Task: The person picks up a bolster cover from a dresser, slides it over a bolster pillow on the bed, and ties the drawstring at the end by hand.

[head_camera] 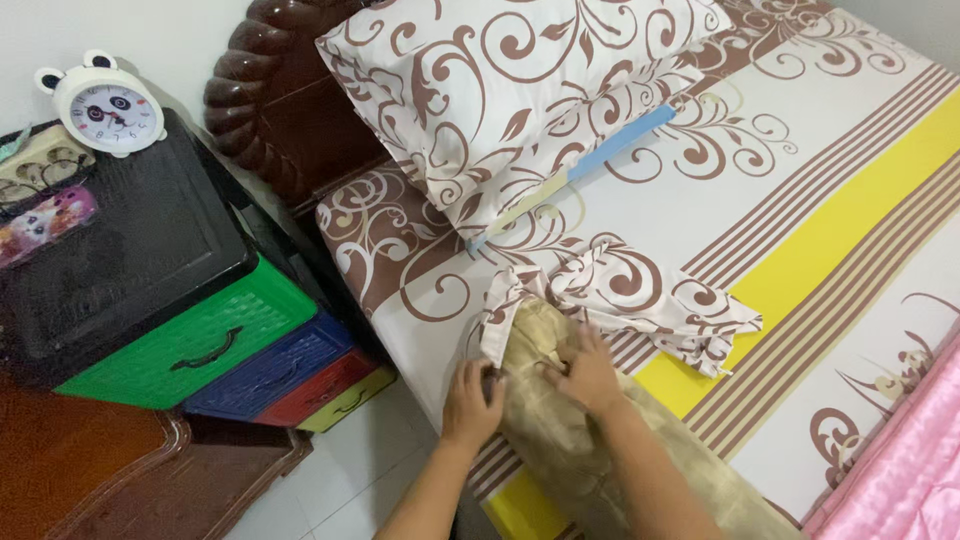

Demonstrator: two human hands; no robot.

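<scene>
From the head camera, both hands work at the near edge of a bed [850,130] covered in a white sheet with brown swirls, brown stripes and a yellow band. A long bolster in shiny beige-gold fabric [570,440] lies slanted across that edge, its far end half inside a patterned bolster cover [620,300] that matches the sheet; the cover sits bunched and crumpled just past the hands. The left hand [472,400] rests at the left side of the bolster, its fingers [487,378] curled shut over the hem of the cover where it meets the gold cloth. The right hand [585,370] lies on top of the bolster, fingers spread and pressed down on the fabric near the cover's opening; whether it pinches anything cannot be told. Two pillows [520,90] in the same print are stacked at the head of the bed, against a dark carved wooden headboard [270,90]. Left of the bed stands a plastic drawer unit with a black top [140,250] and green [200,340], blue, red and yellow drawers. A white panda-shaped alarm clock [105,105] stands on its top. Pink satin cloth [900,470] shows at the lower right
</scene>
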